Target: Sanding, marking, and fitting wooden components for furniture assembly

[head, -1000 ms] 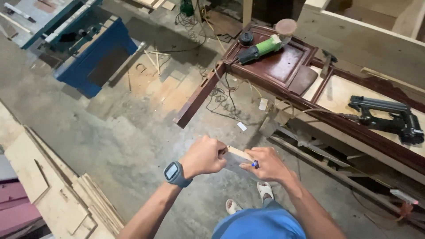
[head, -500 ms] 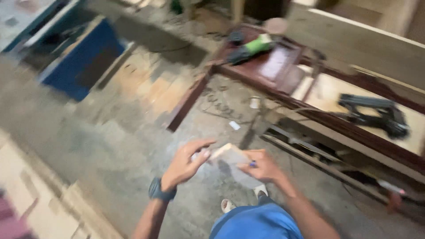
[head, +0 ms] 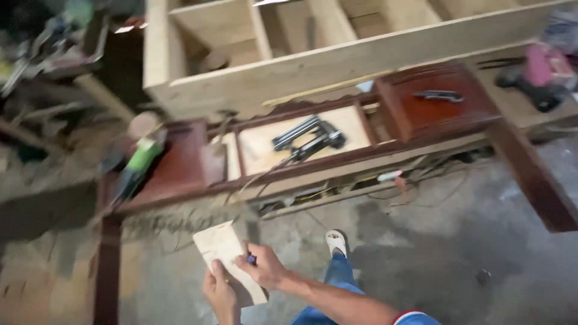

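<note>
Pale wood cabinet frame [head: 337,60] across top, open compartments. Below it, long reddish-brown table [head: 445,108] with recessed panels. Black nail gun [head: 307,139] lying in middle pale panel. Green-bodied power tool [head: 137,167] on left panel. Small pale wood board [head: 229,260] held low, over concrete floor [head: 457,253]. Left hand [head: 220,295] grips board's lower edge, fingers closed around it. Right hand [head: 262,268] closed on small blue pen [head: 251,259], resting on board face.

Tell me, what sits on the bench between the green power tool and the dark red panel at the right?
In the head view, a black nail gun lies on a pale wood panel between the green power tool and the dark red panel.
</note>
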